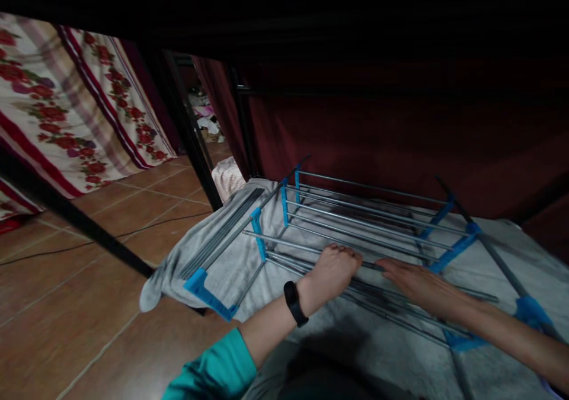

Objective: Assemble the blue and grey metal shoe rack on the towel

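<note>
A metal rod (284, 244) runs slantwise across the near part of a partly assembled rack. My left hand (335, 266), with a black band at the wrist, is closed around its middle. Close by on the right, my right hand (409, 278) grips the same rod with the thumb along it; its other fingers are mostly hidden. Lying on its side, the rack has several horizontal rods (368, 222) joined by blue plastic brackets (453, 252). At its near left, another blue bracket (208, 293) sits on a side tube. The rod's left end rests near a blue bracket (258, 234).
Several loose rods (222, 234) lie together on the grey blanket (355, 341) covering the bed. Black bed-frame posts (186, 127) stand at the left, with a dark beam overhead. Maroon cloth (377, 139) hangs behind. A cable (133, 234) crosses the tiled floor (89, 311).
</note>
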Motion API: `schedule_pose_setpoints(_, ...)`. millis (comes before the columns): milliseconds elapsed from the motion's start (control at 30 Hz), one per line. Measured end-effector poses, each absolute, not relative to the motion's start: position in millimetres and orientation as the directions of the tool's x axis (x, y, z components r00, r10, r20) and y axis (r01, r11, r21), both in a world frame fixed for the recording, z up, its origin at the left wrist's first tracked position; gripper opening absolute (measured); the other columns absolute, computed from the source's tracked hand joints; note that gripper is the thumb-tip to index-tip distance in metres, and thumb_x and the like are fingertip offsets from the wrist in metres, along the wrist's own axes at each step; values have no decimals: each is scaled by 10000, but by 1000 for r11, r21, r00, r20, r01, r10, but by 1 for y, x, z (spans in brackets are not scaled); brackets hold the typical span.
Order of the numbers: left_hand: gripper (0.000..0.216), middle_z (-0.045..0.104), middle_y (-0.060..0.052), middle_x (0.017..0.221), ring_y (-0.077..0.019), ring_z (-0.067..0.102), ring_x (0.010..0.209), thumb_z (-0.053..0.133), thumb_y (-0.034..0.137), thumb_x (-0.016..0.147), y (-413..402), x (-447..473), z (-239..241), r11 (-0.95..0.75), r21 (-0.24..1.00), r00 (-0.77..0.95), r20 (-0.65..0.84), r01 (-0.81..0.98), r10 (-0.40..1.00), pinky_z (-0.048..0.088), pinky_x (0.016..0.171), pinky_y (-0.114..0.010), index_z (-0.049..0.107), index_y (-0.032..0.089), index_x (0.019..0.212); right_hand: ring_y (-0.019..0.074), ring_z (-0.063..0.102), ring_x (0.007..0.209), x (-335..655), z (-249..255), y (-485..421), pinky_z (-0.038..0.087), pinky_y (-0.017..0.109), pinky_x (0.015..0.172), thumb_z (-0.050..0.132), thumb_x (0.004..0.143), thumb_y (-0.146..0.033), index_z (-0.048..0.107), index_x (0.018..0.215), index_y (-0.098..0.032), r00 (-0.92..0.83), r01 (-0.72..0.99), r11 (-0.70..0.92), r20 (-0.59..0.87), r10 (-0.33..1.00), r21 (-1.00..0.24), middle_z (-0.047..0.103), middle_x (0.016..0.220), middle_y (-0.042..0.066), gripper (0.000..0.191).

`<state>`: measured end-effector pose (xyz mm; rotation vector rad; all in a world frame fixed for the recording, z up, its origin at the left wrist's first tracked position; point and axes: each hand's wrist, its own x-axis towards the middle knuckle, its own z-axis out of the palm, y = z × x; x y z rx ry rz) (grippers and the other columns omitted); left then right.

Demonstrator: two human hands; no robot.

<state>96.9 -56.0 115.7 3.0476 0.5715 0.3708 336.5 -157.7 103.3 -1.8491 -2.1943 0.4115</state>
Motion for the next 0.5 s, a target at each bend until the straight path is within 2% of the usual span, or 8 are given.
schedule_pose_setpoints(133, 226, 731, -114, 1023, -231, 702, 994, 489, 87, 969, -52, 90, 112, -896, 115, 870, 216, 429, 444, 521, 925, -392, 654, 175, 1096, 309, 740, 1091, 355, 109, -161, 604, 463, 943, 392, 1018, -465, 722, 1240, -321, -184, 928, 180, 19, 983, -325, 762, 1220, 99, 422)
schedule_pose_setpoints(267, 233, 750, -118, 1050, -242, 709, 1023, 490, 122, 983, -44, 73, 108, -832, 213, 823, 154, 513, 547, 524, 937, -379, 683, 189, 1097, 301, 726, 1071, 359, 132, -172, 589, 461, 947, 362, 1040, -438, 724, 1198, -263, -153, 948, 148, 3, 988, -282, 744, 1188, 120, 432)
schedule_pose_setpoints(367, 257, 760, -109, 1091, -273, 714, 1049, 509, 208, 1000, -36, 64, 106, -779, 402, 793, 178, 482, 583, 531, 939, -382, 706, 221, 1165, 285, 696, 1100, 362, 155, -174, 564, 447, 981, 415, 1035, -410, 713, 1218, -244, -147, 962, 149, 23, 989, -230, 723, 1178, 115, 387)
schedule_pose_setpoints(433, 217, 767, -97, 1098, -300, 716, 1051, 605, 273, 964, -31, 60, 104, -703, 561, 747, 209, 436, 631, 528, 960, -388, 743, 255, 1132, 266, 673, 1131, 371, 171, -175, 535, 436, 1027, 458, 1015, -338, 707, 1237, -252, -138, 969, 144, 43, 989, -199, 714, 1171, 97, 345)
schedule_pose_setpoints(500, 211, 775, -86, 1107, -336, 714, 1064, 707, 310, 901, -28, 56, 102, -638, 657, 710, 216, 402, 670, 524, 971, -408, 770, 277, 1100, 257, 643, 1201, 384, 186, -182, 497, 437, 1089, 511, 972, -263, 677, 1302, -251, -139, 970, 148, 56, 989, -191, 696, 1239, 90, 370)
